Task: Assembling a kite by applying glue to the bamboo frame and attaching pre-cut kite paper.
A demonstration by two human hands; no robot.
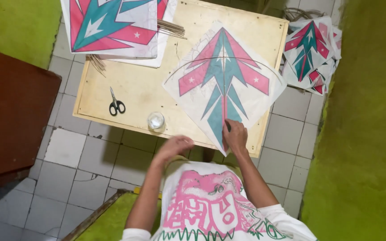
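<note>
A white paper kite [223, 80] with a pink and teal arrow pattern lies on the low wooden board [135, 85], its bottom tip toward me. My right hand [235, 135] presses down on the kite's bottom tip near the central stick. My left hand [175, 145] hovers just off the board's near edge, fingers loosely curled, holding nothing I can see. A small round glass jar [156, 120] stands on the board just above my left hand.
Black-handled scissors [116, 104] lie on the board's left part. A stack of kites [112, 27] and thin sticks [170, 29] sit at the far left; more kites [311, 53] are piled on the tiled floor at right. A dark brown cabinet [10, 111] stands at left.
</note>
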